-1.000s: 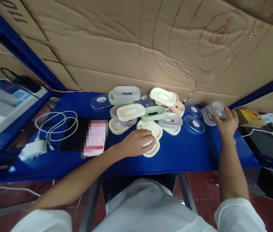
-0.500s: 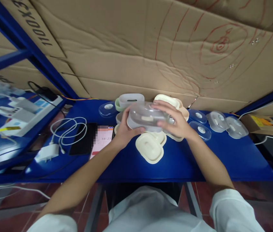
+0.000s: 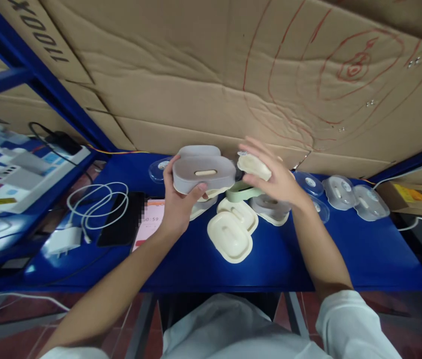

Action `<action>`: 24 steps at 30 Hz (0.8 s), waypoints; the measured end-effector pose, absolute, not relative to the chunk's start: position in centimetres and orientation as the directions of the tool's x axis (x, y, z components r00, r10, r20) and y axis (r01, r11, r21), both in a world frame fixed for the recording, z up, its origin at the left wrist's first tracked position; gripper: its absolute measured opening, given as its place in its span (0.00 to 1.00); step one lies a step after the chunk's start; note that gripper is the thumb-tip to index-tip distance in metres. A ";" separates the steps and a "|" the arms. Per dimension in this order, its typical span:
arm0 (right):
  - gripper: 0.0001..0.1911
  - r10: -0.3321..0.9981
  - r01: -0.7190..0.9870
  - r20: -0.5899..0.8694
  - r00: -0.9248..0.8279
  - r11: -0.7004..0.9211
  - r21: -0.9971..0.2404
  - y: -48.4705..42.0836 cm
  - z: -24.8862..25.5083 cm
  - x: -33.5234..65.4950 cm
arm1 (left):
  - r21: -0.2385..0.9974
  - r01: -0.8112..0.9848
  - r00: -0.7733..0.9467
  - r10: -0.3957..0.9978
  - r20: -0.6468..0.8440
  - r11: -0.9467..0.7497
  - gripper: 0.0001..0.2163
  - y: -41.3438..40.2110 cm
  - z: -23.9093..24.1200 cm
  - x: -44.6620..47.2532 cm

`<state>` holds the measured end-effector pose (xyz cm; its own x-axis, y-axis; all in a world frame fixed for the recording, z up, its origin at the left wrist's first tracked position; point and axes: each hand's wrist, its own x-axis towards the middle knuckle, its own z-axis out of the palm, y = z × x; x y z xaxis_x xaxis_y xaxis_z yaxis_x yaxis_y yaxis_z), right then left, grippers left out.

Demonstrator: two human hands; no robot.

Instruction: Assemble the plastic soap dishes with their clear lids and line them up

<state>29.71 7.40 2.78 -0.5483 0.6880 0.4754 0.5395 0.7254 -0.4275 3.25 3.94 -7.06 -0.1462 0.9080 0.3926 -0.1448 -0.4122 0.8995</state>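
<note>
My left hand [image 3: 175,207] is closed on a grey oval tray [image 3: 203,174] with a slot in its face, held up above the blue table [image 3: 293,259]. My right hand [image 3: 273,182] hovers just to its right with fingers spread, holding nothing, right by a cream oval piece [image 3: 254,167] on top of the pile. Below the hands lie two cream trays [image 3: 229,240], a green tray [image 3: 244,190] and a grey-and-cream tray [image 3: 271,207].
Clear lids [image 3: 340,189] lie along the table's right side. At left are a dark phone [image 3: 121,224], a lit pink screen [image 3: 150,224], a white charger [image 3: 61,240] with coiled cable [image 3: 95,199], and a power strip [image 3: 20,169]. Cardboard [image 3: 211,75] forms the back wall.
Both hands held a clear-topped grey tray half a second ago. The right hand has let go and opened to the right; the left hand now holds the grey tray alone.
</note>
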 end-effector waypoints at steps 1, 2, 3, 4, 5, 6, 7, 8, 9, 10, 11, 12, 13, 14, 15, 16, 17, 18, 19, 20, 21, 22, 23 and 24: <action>0.32 0.632 0.460 0.455 -0.627 0.772 -0.439 6.6 3.2 28.8 | 0.896 -0.147 -0.112 0.907 0.407 -0.420 0.40 3.7 -6.9 3.3; 0.30 0.583 0.394 0.435 -0.687 0.801 -0.450 6.0 3.5 27.9 | 0.892 -0.147 -0.081 0.904 0.420 -0.427 0.41 3.6 -6.8 3.4; 0.26 0.551 0.352 0.420 -0.721 0.813 -0.463 5.4 3.5 27.1 | 0.888 -0.147 -0.057 0.900 0.433 -0.437 0.41 3.5 -6.8 3.5; 0.23 0.540 0.328 0.415 -0.733 0.814 -0.480 5.1 3.5 26.4 | 0.882 -0.148 -0.038 0.894 0.447 -0.448 0.42 3.4 -6.7 3.5; 0.20 0.547 0.317 0.419 -0.725 0.804 -0.502 4.9 3.3 26.0 | 0.876 -0.151 -0.024 0.888 0.460 -0.458 0.43 3.4 -6.6 3.6; 0.18 0.568 0.314 0.430 -0.702 0.788 -0.529 4.8 3.1 25.8 | 0.872 -0.152 -0.011 0.883 0.469 -0.465 0.44 3.5 -6.6 3.6; 0.16 0.598 0.316 0.447 -0.665 0.768 -0.557 4.9 2.9 25.7 | 0.869 -0.149 0.002 0.878 0.478 -0.473 0.45 3.5 -6.6 3.6; 0.16 0.632 0.322 0.463 -0.621 0.745 -0.585 5.0 2.6 25.8 | 0.865 -0.139 0.017 0.872 0.489 -0.482 0.46 3.6 -6.6 3.6; 0.16 0.666 0.336 0.478 -0.572 0.722 -0.604 5.3 2.5 26.0 | 0.862 -0.126 0.027 0.867 0.498 -0.492 0.47 3.7 -6.6 3.6; 0.18 0.696 0.362 0.496 -0.519 0.704 -0.611 5.5 2.3 26.3 | 0.860 -0.111 0.030 0.864 0.503 -0.497 0.47 3.8 -6.7 3.6; 0.19 0.717 0.402 0.515 -0.470 0.693 -0.599 5.9 2.2 26.6 | 0.861 -0.101 0.023 0.864 0.503 -0.499 0.46 3.9 -6.7 3.5; 0.21 0.724 0.452 0.537 -0.434 0.690 -0.566 6.3 2.1 27.1 | 0.863 -0.094 0.003 0.867 0.499 -0.497 0.45 4.0 -6.8 3.4; 0.21 0.723 0.514 0.557 -0.409 0.686 -0.514 6.8 1.9 27.6 | 0.868 -0.087 -0.028 0.872 0.489 -0.490 0.44 4.1 -6.8 3.4; 0.21 0.722 0.585 0.570 -0.393 0.674 -0.450 7.3 1.7 28.1 | 0.875 -0.077 -0.068 0.878 0.474 -0.478 0.43 4.1 -6.9 3.2; 0.20 0.726 0.658 0.574 -0.380 0.648 -0.384 7.8 1.4 28.6 | 0.883 -0.065 -0.111 0.882 0.457 -0.466 0.42 4.2 -6.9 3.1; 0.19 0.737 0.724 0.568 -0.366 0.609 -0.324 8.4 1.1 29.1 | 0.889 -0.052 -0.152 0.883 0.444 -0.455 0.41 4.2 -6.8 3.0; 0.19 0.754 0.777 0.554 -0.352 0.566 -0.275 8.8 0.8 29.6 | 0.894 -0.042 -0.187 0.883 0.431 -0.446 0.41 4.2 -6.7 2.9; 0.20 0.772 0.814 0.537 -0.341 0.528 -0.241 9.0 0.6 29.9 | 0.899 -0.038 -0.211 0.883 0.420 -0.437 0.41 4.2 -6.5 2.9; 0.22 0.786 0.833 0.518 -0.339 0.506 -0.223 9.1 0.5 30.0 | 0.902 -0.042 -0.225 0.883 0.411 -0.430 0.42 4.1 -6.4 2.9; 0.24 0.790 0.833 0.503 -0.349 0.508 -0.219 9.0 0.6 30.0 | 0.904 -0.051 -0.230 0.886 0.403 -0.425 0.42 4.1 -6.2 2.9; 0.27 0.784 0.813 0.494 -0.376 0.534 -0.230 8.6 0.8 29.8 | 0.905 -0.063 -0.225 0.890 0.397 -0.420 0.41 3.9 -6.1 3.0; 0.29 0.766 0.771 0.483 -0.424 0.585 -0.251 8.0 1.1 29.3 | 0.905 -0.079 -0.206 0.895 0.395 -0.417 0.41 3.8 -5.9 3.1; 0.30 0.735 0.706 0.469 -0.490 0.650 -0.280 7.3 1.5 28.7 | 0.905 -0.098 -0.173 0.903 0.394 -0.414 0.40 3.7 -5.8 3.2; 0.29 0.694 0.626 0.449 -0.563 0.713 -0.317 6.5 1.9 28.0 | 0.905 -0.119 -0.133 0.909 0.394 -0.409 0.40 3.5 -5.7 3.3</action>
<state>28.03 6.48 1.90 -0.5627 0.6939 0.4493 0.6257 0.7127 -0.3171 3.29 3.53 -5.71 -0.1331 0.9094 0.3940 -0.1194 -0.4094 0.9045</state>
